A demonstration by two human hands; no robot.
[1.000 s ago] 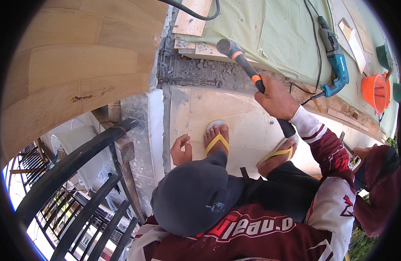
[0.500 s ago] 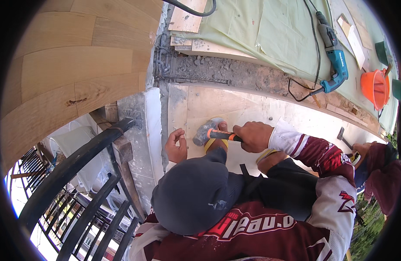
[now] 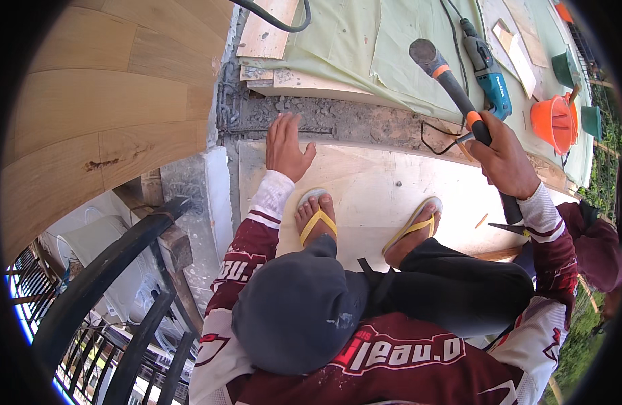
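While the person squats in yellow-strapped sandals point(image 3: 318, 219) on a pale plywood sheet point(image 3: 365, 182), the head view records the following.

Left hand point(image 3: 285, 145): fingers spread, palm flat at the far edge of the sheet, fingertips on a rough strip of broken grey concrete point(image 3: 351, 120); judged a brace for balance.

Right hand point(image 3: 503, 158): fingers wrapped tight around the black grip of a hammer point(image 3: 453, 84), raised above the strip. Handle black with orange bands, head grey, blunt and round-faced, pointing away from the body; the low grip suits a full swing.

Beyond the right hand: a teal power tool point(image 3: 488, 67) with black cord, lying on a pale green cloth point(image 3: 392, 47) that covers the floor past the concrete. Further right, an orange plastic bucket point(image 3: 553, 121), ribbed inside.

Beyond the left hand: thin plywood offcuts point(image 3: 267, 34), stacked flat.

Left of the left hand: wood-grain panelling point(image 3: 101, 108), smooth and tan; below it, a black metal railing point(image 3: 115, 270), curved.

Near the right elbow: a second person's dark red sleeve point(image 3: 594, 243); hands not visible.
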